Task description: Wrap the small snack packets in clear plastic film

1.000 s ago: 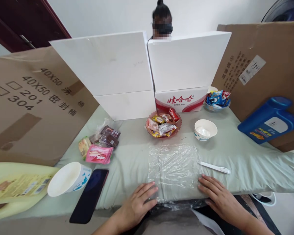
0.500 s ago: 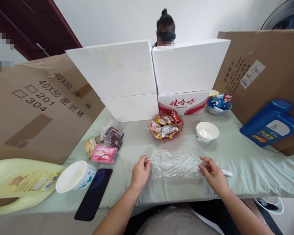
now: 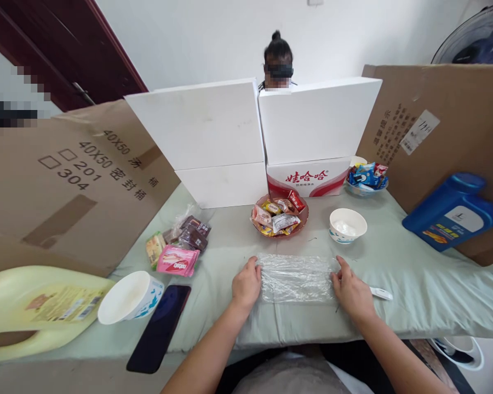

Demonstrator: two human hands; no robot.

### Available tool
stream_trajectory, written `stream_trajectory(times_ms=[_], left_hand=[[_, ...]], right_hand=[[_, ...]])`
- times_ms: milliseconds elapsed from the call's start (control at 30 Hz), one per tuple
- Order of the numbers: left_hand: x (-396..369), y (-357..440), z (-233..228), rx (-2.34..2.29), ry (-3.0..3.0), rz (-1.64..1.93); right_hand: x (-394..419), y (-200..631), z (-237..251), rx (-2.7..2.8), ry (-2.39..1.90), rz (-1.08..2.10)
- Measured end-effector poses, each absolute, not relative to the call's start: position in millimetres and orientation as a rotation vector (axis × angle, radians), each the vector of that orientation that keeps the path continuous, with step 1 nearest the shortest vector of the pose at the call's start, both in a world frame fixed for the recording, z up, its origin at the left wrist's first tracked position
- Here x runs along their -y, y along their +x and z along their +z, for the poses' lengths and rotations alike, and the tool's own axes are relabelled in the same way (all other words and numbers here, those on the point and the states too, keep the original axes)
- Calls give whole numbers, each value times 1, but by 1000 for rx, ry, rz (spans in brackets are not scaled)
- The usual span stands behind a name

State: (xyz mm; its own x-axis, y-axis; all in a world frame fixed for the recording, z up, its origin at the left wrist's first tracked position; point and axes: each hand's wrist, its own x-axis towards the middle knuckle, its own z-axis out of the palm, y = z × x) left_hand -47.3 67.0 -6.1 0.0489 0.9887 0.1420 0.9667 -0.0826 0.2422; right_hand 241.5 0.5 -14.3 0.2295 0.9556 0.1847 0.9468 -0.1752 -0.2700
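Left hand (image 3: pixel 246 283) and right hand (image 3: pixel 350 290) lie flat, grip released, pressing folded plastic wrap (image 3: pixel 296 278) ends; press evenly, edges aligned.

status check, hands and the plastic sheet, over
Left hand and right hand press the ends of the folded plastic sheet. Sheet flat on the green cloth. White pen-like stick beside right hand.

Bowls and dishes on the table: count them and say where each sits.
4. A white bowl right of the red candy dish, a snack dish by the printed box, a tipped bowl beside the phone. Others may be hidden.
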Motion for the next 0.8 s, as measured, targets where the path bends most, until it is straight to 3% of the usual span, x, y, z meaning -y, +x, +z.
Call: stream_trajectory(times_ms=[200, 367, 567, 800], left_hand=[[-61, -27, 9, -1737, 2563, 740], [-56, -5, 1, -1085, 2746, 327], [-56, -6, -14, -1067, 2731, 177], [-56, -7, -13, -1067, 2751, 201]], right_hand=[[0, 234, -13, 1893, -2185, -53], [0, 248, -12, 1906, -2225, -63], [-2, 297, -2, 1714, -2257, -273], [-10, 216, 5, 2318, -1650, -92]])
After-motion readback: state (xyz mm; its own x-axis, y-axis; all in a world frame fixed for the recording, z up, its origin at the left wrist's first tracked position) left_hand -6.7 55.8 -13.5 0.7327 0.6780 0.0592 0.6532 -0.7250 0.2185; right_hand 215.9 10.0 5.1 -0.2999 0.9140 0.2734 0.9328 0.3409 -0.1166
